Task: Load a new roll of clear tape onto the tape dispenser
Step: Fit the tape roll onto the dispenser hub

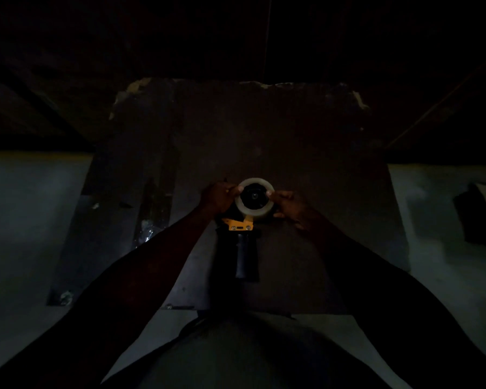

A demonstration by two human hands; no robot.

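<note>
The scene is very dark. A tape dispenser [241, 224] with a yellow frame and a black handle pointing toward me lies on a dark table [306, 141]. A roll of clear tape [250, 211] sits around the dispenser's black hub. My left hand [219, 197] grips the roll's left edge with thumb and fingers. My right hand [288, 204] holds the roll's right edge, fingers curled round its side. The dispenser's front end is hidden behind my left hand and the roll.
Crumpled clear film [148, 230] lies at the table's left side, and another scrap [65, 297] sits at the near-left corner. A dark object with a pale sheet [480, 217] rests on the floor at the right. Pale floor [26, 220] flanks the table.
</note>
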